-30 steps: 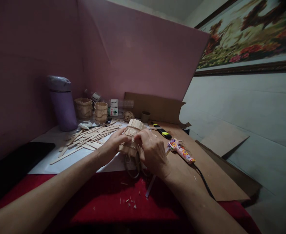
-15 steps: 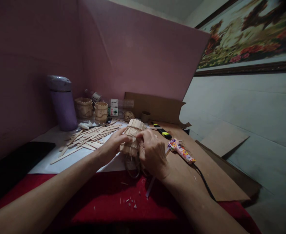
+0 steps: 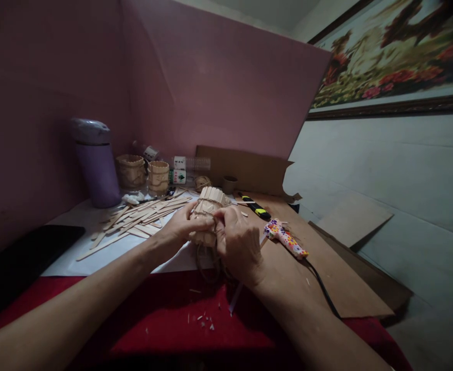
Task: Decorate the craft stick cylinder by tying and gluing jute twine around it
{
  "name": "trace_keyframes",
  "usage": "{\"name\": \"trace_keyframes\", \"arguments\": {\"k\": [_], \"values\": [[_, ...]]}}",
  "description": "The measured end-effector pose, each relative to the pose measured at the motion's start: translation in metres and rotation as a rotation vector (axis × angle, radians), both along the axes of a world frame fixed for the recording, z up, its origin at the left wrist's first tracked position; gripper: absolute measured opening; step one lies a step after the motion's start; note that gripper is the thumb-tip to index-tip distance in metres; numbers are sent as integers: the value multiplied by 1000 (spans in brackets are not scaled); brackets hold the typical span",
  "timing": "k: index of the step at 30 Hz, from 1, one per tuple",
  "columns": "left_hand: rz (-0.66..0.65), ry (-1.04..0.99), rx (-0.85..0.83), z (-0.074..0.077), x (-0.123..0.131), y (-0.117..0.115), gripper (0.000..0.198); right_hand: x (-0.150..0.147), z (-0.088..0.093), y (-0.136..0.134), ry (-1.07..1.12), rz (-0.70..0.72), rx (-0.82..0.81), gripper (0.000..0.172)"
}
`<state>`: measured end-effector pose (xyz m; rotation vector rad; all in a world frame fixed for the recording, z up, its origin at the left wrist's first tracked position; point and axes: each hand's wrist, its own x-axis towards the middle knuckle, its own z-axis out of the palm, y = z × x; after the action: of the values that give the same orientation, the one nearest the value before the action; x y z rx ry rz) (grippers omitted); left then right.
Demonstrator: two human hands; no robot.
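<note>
A small cup-shaped holder made of wooden craft sticks (image 3: 209, 202) stands tilted at the table's middle, wound with jute twine. My left hand (image 3: 182, 226) grips its left side, fingers curled round it. My right hand (image 3: 237, 241) is closed at its right side, thumb and fingers pinching the twine against the sticks. Loose twine (image 3: 207, 264) loops down below the holder onto the red cloth.
A pile of loose craft sticks (image 3: 141, 216) lies left on white paper. Behind stand a purple flask (image 3: 94, 162), two finished stick holders (image 3: 145, 174), a twine ball (image 3: 202, 183) and a tape roll (image 3: 230, 184). A patterned glue gun (image 3: 286, 238) and a yellow-black cutter (image 3: 254, 206) lie on cardboard at right.
Both hands have closed in tighter on the stick holder, and my right thumb has slid left across its wrapped middle. The holder has barely moved.
</note>
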<state>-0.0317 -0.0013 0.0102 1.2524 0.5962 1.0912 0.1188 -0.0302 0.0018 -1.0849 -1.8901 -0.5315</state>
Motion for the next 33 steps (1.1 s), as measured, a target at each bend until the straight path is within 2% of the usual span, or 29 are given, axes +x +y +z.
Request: {"name": "trace_keyframes", "arguments": {"k": [6, 14, 20, 24, 27, 30, 33], "values": [[7, -10, -16, 1, -2, -2, 44, 5, 5, -1, 185, 59, -22, 16], [-47, -77, -43, 3, -5, -3, 32, 8, 8, 0, 138, 97, -40, 11], [-66, -131, -105, 2, -8, -2, 30, 10, 9, 1, 199, 62, -59, 16], [-87, -165, -149, 3, -9, -2, 25, 11, 13, 2, 319, 73, -102, 22], [-90, -166, -191, 5, -9, -3, 27, 11, 14, 3, 403, 137, -174, 21], [-71, -159, -197, 5, -8, -5, 25, 10, 14, 2, 385, 200, -204, 16], [-57, -156, -179, 6, -7, -6, 22, 8, 12, 1, 298, 191, -143, 12]]}}
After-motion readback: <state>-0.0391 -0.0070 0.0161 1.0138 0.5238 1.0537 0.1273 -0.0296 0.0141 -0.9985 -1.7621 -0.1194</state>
